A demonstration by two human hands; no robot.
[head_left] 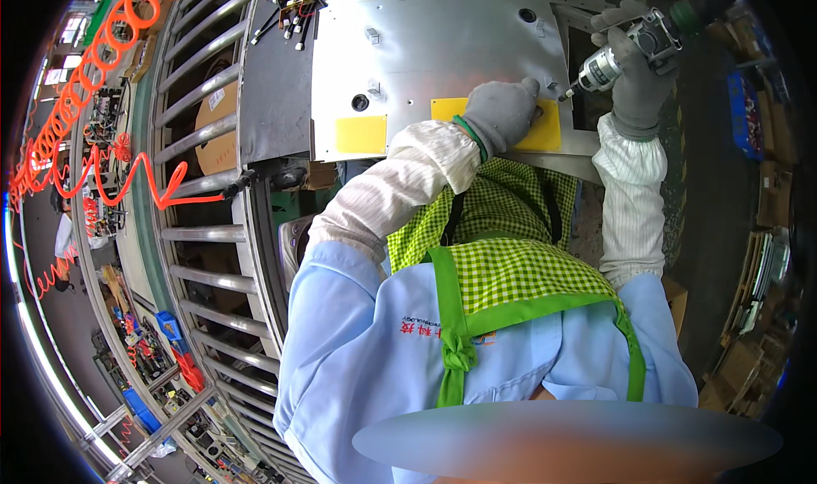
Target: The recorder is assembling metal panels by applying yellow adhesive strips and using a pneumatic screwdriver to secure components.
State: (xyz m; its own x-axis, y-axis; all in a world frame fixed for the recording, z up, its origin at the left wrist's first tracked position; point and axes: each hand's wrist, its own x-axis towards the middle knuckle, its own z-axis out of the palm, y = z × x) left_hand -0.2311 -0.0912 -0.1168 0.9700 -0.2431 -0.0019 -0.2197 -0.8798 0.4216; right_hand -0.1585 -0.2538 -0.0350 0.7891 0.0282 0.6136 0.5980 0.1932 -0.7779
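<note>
A silver sheet-metal panel [442, 46] lies before me, bearing yellow labels and small metal brackets. My left hand [502, 116], in a grey glove, rests on the panel's near side over the larger yellow label [545, 131]. Its fingers are curled together, and whatever they may hold is hidden. In my right hand [640, 84], also gloved, is a hand-held power tool [599, 69] with a silver barrel and a dark green rear end. The tool's narrow nose points left, close to a small bracket [551, 83] at the panel's right; contact cannot be made out.
Dark cables with connectors [298, 3] lie beyond the panel's left corner. To the left runs a metal roller conveyor [208, 233], with an orange coiled air hose [170, 196] reaching over it. Shelving with a blue bin [745, 114] and cartons stands at the far right.
</note>
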